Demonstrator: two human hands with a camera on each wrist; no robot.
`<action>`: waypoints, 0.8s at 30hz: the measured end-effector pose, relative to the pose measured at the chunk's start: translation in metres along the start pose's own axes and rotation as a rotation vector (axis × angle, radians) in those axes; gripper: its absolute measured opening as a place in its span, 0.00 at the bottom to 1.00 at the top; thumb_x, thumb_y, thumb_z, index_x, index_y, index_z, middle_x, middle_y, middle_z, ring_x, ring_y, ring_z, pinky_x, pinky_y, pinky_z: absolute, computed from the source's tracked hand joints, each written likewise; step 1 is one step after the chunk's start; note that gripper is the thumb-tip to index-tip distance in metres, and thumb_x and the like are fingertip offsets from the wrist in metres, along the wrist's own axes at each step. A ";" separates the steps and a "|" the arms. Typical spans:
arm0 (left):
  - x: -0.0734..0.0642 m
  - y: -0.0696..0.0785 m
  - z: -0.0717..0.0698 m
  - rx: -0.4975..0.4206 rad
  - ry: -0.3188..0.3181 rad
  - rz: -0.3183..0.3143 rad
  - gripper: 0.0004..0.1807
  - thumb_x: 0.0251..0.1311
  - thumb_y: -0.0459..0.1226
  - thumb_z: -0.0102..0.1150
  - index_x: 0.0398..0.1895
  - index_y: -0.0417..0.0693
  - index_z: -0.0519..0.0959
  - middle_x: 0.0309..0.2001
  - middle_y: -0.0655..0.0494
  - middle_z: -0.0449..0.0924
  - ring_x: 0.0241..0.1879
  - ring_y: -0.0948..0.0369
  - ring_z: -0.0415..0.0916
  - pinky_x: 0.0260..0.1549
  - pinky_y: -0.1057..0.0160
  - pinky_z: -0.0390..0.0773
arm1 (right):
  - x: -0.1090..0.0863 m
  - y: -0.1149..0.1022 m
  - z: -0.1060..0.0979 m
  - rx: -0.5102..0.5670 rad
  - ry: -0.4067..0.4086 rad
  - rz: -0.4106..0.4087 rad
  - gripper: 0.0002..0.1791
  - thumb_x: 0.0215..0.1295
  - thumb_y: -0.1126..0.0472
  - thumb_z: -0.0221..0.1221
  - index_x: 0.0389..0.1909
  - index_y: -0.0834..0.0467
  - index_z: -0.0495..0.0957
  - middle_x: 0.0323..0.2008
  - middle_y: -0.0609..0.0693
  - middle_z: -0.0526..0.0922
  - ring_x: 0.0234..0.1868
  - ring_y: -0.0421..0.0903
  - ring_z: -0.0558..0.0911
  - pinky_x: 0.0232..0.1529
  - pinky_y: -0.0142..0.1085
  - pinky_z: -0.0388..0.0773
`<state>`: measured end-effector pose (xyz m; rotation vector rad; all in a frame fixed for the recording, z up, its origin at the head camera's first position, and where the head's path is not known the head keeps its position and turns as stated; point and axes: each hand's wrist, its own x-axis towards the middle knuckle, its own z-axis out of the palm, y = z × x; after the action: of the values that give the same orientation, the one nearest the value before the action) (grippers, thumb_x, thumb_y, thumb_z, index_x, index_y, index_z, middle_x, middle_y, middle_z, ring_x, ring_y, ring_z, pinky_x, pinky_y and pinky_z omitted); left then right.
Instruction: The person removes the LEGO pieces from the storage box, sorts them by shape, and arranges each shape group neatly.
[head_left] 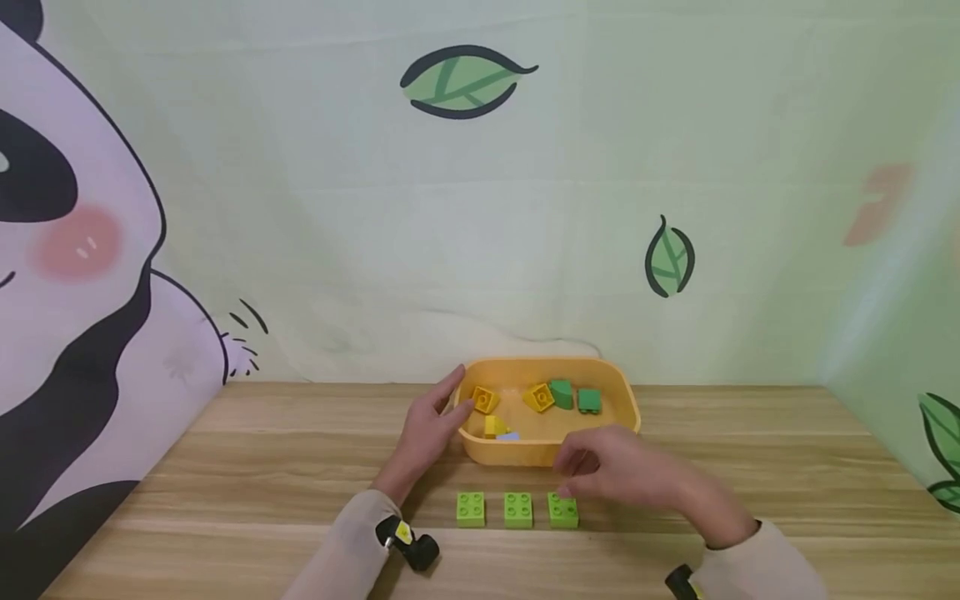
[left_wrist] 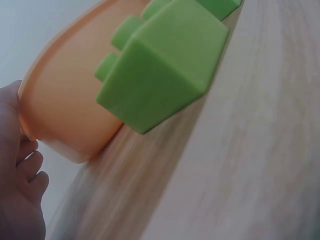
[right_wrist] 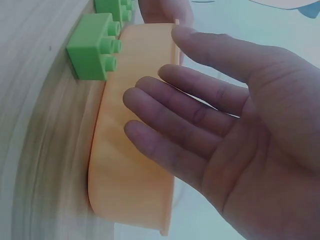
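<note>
My left hand [head_left: 427, 429] grips the left end of an orange-yellow plastic bin [head_left: 510, 452], with its thumb by the rim and its fingers along the outside. The right hand [head_left: 626, 467] hovers at the front right of the bin, holding nothing; in the right wrist view its fingers [right_wrist: 175, 117] are spread and slightly bent. Three light-green toy building blocks stand studs up in a row before the bin: a left block [head_left: 470, 509], a middle block [head_left: 517, 510] and a right block [head_left: 563, 512]. The right block lies just below the right hand's fingertips.
Inside the bin lie yellow blocks [head_left: 485, 400], dark green blocks [head_left: 588, 401] and a partly hidden pale blue piece [head_left: 507, 436]. The wooden table [head_left: 300, 467] meets a cloth backdrop [head_left: 360, 250] printed with leaves and a panda, just behind the bin.
</note>
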<state>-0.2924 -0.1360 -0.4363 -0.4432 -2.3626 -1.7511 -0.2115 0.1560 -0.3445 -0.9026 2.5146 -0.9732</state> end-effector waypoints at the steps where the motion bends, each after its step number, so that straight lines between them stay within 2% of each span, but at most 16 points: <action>1: 0.000 0.000 0.000 0.001 0.000 0.000 0.33 0.75 0.36 0.59 0.80 0.38 0.65 0.80 0.48 0.62 0.80 0.50 0.56 0.78 0.48 0.58 | 0.000 0.000 -0.001 0.000 0.004 -0.006 0.11 0.69 0.58 0.72 0.47 0.59 0.86 0.41 0.43 0.87 0.42 0.42 0.84 0.46 0.36 0.86; 9: 0.001 0.000 0.001 0.007 0.004 0.000 0.33 0.75 0.36 0.60 0.80 0.38 0.65 0.80 0.48 0.62 0.80 0.51 0.56 0.78 0.48 0.58 | -0.001 -0.002 -0.007 -0.005 0.083 0.007 0.09 0.71 0.57 0.69 0.45 0.58 0.86 0.39 0.41 0.87 0.42 0.42 0.83 0.46 0.34 0.84; 17: 0.003 0.001 0.003 0.007 0.001 -0.011 0.33 0.75 0.37 0.59 0.81 0.40 0.65 0.80 0.49 0.62 0.81 0.51 0.56 0.78 0.48 0.57 | -0.002 0.000 -0.011 -0.025 0.230 -0.050 0.09 0.74 0.58 0.67 0.47 0.59 0.87 0.40 0.41 0.87 0.43 0.41 0.84 0.48 0.39 0.87; 24: 0.002 0.000 0.002 -0.003 0.000 -0.002 0.33 0.75 0.36 0.59 0.80 0.39 0.65 0.80 0.48 0.62 0.80 0.51 0.56 0.78 0.48 0.57 | -0.001 0.005 -0.011 0.000 0.302 -0.101 0.08 0.76 0.59 0.65 0.48 0.59 0.87 0.43 0.45 0.88 0.45 0.44 0.85 0.49 0.42 0.88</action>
<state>-0.2937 -0.1338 -0.4364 -0.4412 -2.3622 -1.7559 -0.2180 0.1650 -0.3403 -0.9527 2.7361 -1.2229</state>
